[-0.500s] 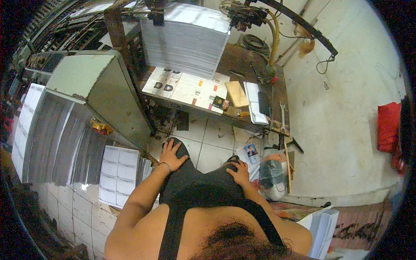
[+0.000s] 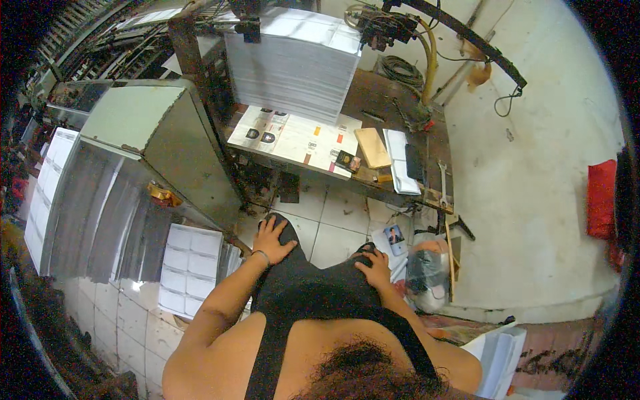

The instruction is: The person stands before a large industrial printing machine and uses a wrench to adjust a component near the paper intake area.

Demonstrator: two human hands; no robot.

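My left hand (image 2: 273,243) rests flat on my left knee, fingers spread and holding nothing. On my other knee lies my right hand (image 2: 376,267), its fingers apart and also without anything in them. Dark trousers (image 2: 313,287) cover my legs. In front of my knees stands a dark wooden table (image 2: 373,90) with a tall stack of paper (image 2: 290,77) on it. Nearer its front edge are a printed sheet (image 2: 287,137), a small dark pack (image 2: 347,161), a yellowish block (image 2: 372,148), white papers (image 2: 399,175), a flat black object (image 2: 415,163) and a wrench (image 2: 443,181).
A pale green metal cabinet (image 2: 190,143) stands at the left, beside a tall paper stack (image 2: 90,207). A lower stack of printed sheets (image 2: 190,267) sits near my left forearm. A plastic bag (image 2: 428,272) lies right of my right hand. Red cloth (image 2: 601,200) hangs at the far right.
The whole scene has shifted slightly right and down in the picture. Both hands stay on my knees.
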